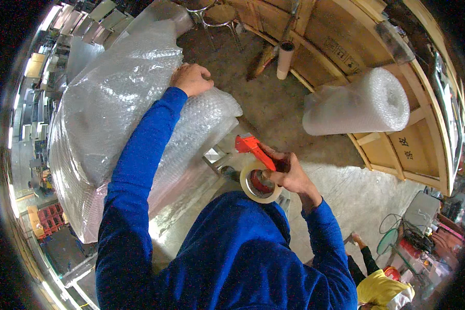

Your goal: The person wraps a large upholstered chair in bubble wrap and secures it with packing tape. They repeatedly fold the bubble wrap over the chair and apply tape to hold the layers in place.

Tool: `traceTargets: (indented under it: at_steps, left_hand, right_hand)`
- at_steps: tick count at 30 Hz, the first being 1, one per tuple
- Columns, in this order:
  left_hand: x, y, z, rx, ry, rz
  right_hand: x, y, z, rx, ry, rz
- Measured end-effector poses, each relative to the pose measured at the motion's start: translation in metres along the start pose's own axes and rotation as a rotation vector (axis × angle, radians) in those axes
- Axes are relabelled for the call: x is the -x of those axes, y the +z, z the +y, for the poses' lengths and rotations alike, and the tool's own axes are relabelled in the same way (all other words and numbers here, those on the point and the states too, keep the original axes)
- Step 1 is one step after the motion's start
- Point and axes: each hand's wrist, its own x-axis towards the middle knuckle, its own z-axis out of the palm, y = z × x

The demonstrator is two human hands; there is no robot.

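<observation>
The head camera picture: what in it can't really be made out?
- What lies under the bubble wrap on the bench: the cloudy wrap covers it wholly, and the left hand presses on top.
- The tape gun: the right hand hides its handle; only the red top and tape roll show.
- The second person at lower right: cut off by the picture's edge.
- The shelves at far left: too small and bent by the lens.

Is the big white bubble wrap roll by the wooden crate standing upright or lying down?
Lying down: the white bubble wrap roll rests on its side, round end facing right, against the wooden crate.
</observation>
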Motion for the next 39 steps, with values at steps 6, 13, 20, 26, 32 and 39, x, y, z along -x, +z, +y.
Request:
traceTargets:
  at_steps: [6,13,20,26,32,39]
  left_hand:
    - [0.020,-0.016,0.025,0.096,0.242,0.099]
    - [0.130,-0.031,0.050,-0.306,0.823,-0.157]
    - [0.147,-0.012,0.034,-0.835,0.880,-0.167]
    - [0.170,0.015,0.041,-0.580,0.747,-0.586]
    - [0.143,0.031,0.063,1.150,-0.269,-0.842]
    - [0.119,0.038,0.090,1.205,-0.281,-0.942]
  right_hand:
    - [-0.013,0.023,0.004,0.006,0.188,-0.001]
    - [-0.057,0.023,0.012,0.151,0.051,-0.066]
    - [-0.103,0.036,-0.004,0.816,-0.082,-0.550]
    - [-0.021,0.025,0.011,0.546,-0.071,0.254]
    - [0.018,0.055,0.055,0.271,-0.487,0.601]
    - [0.025,0.039,0.060,0.345,-0.484,0.481]
